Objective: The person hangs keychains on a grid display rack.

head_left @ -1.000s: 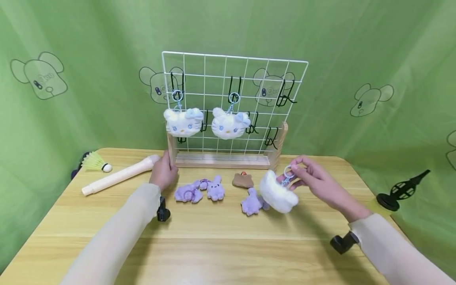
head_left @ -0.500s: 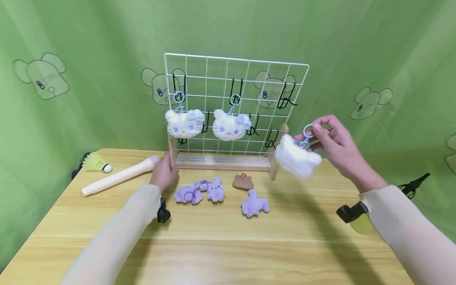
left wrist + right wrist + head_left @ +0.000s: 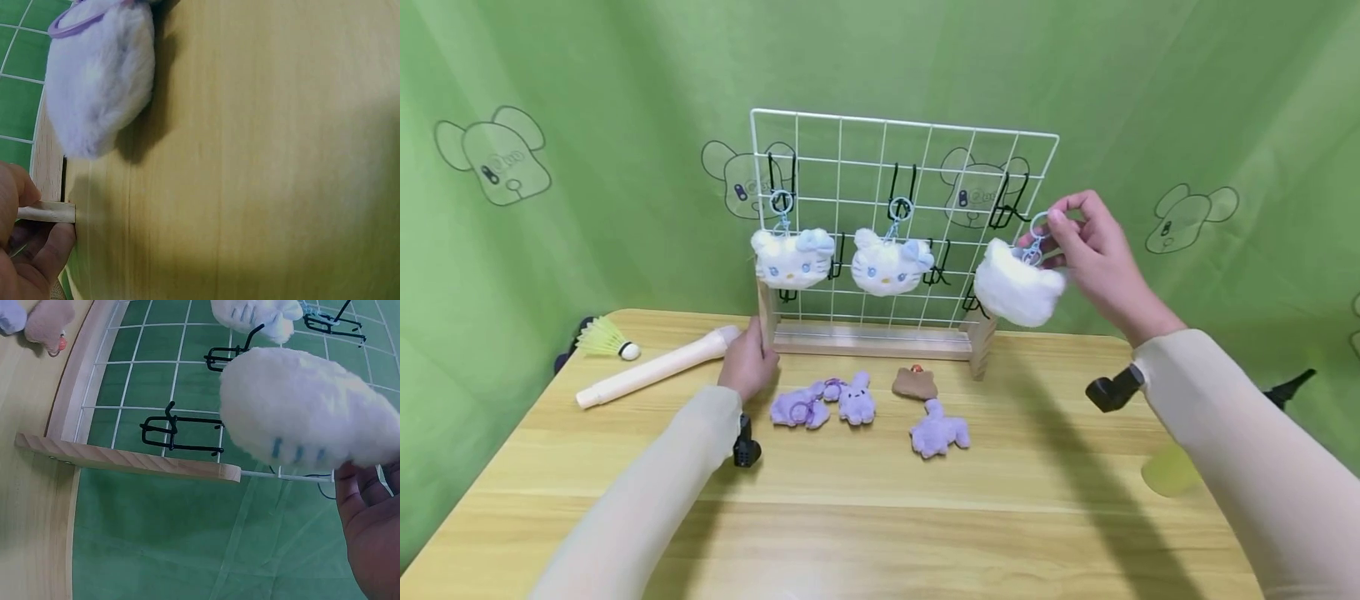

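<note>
My right hand (image 3: 1093, 242) pinches the pale blue ring of a white plush cat-head keychain (image 3: 1018, 283), held in the air at the right side of a wire grid rack (image 3: 884, 122). The plush's back faces the head view; a black hook (image 3: 1011, 200) is just above and left of it. In the right wrist view, the plush (image 3: 294, 406) hangs over the rack's right wooden leg (image 3: 137, 459). My left hand (image 3: 748, 362) grips the rack's left wooden leg (image 3: 53, 212) between thumb and fingers. Two matching keychains hang from upper hooks, one left (image 3: 793, 260), one middle (image 3: 891, 265).
Purple bunny plush keychains lie before the rack, at left (image 3: 801, 408), centre (image 3: 857, 402) and right (image 3: 938, 432). A brown plush (image 3: 915, 384) is nearby. At left lie a pale tube (image 3: 651, 369) and a yellow shuttlecock (image 3: 602, 337). A yellow object (image 3: 1168, 471) stands by the right sleeve.
My right hand has lifted the white plush keychain from low over the table up to the rack's right side, latterly shifting a little left. The left hand stays on the leg.
</note>
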Tool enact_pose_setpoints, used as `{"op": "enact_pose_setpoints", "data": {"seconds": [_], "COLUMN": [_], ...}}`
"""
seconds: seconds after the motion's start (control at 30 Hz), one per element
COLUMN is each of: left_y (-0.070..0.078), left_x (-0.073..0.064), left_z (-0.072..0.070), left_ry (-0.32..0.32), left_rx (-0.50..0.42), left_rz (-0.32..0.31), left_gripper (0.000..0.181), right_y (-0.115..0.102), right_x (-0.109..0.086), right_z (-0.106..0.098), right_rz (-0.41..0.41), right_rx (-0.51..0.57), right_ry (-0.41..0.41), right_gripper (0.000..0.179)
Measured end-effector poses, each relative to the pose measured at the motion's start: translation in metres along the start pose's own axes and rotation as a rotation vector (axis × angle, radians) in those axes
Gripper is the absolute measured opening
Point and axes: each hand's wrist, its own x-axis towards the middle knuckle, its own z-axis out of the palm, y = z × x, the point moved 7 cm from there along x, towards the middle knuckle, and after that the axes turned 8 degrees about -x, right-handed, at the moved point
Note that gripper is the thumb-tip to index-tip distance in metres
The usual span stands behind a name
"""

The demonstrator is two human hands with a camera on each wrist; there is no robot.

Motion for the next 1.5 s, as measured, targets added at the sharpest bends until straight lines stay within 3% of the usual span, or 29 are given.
{"op": "enact_pose_setpoints", "data": {"seconds": [0.23, 0.5, 0.73, 0.97, 1.17, 1.5], "left_y": [-0.002, -0.002, -0.004, -0.004, -0.005, -0.004], "left_x": [0.001, 0.002, 0.004, 0.004, 0.004, 0.003], "left_z": [0.001, 0.000, 0.001, 0.001, 0.000, -0.001], "left_ry": [0.012, 0.024, 0.019, 0.013, 0.022, 0.027], "left_rx": [-0.001, -0.002, -0.015, -0.019, -0.014, -0.009], "left_rz": [0.008, 0.028, 0.016, 0.014, 0.024, 0.028], "left_gripper": [0.053, 0.054, 0.056, 0.057, 0.057, 0.056], "right_y": [0.007, 0.010, 0.015, 0.022, 0.026, 0.030], "right_x": [0.016, 0.022, 0.030, 0.034, 0.038, 0.035], "right_z": [0.007, 0.013, 0.020, 0.025, 0.028, 0.024], "right_rz": [0.061, 0.096, 0.129, 0.168, 0.195, 0.151], "right_rx": [-0.055, 0.056, 0.009, 0.055, 0.005, -0.118], "right_ry": [0.037, 0.088, 0.109, 0.138, 0.162, 0.162], "right_gripper": [0.017, 0.010, 0.006, 0.004, 0.005, 0.007]}}
